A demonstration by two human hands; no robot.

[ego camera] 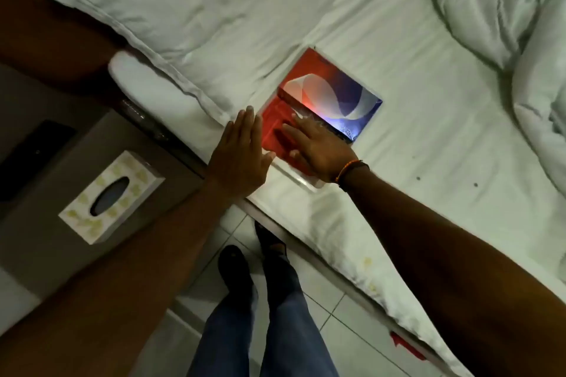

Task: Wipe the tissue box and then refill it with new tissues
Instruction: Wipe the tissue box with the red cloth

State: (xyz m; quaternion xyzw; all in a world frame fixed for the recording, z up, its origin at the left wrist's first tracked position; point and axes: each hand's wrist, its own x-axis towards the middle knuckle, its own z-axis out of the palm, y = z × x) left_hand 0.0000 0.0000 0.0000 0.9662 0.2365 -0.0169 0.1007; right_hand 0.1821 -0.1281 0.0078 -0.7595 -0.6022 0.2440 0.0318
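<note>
Right hand (318,150) nearest, spread flat on tissue pack (324,98) on bed (428,162); left hand (242,153) flat, fingers together, empty. Advice: grip pack edges, carry to tissue box (111,197).

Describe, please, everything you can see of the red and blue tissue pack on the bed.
The tissue pack is a flat, glossy rectangular pack, red at one end and blue at the other with a pale swirl. It lies flat on the white bed sheet near the edge. The right hand rests on its red end; the left hand is beside it.
</note>
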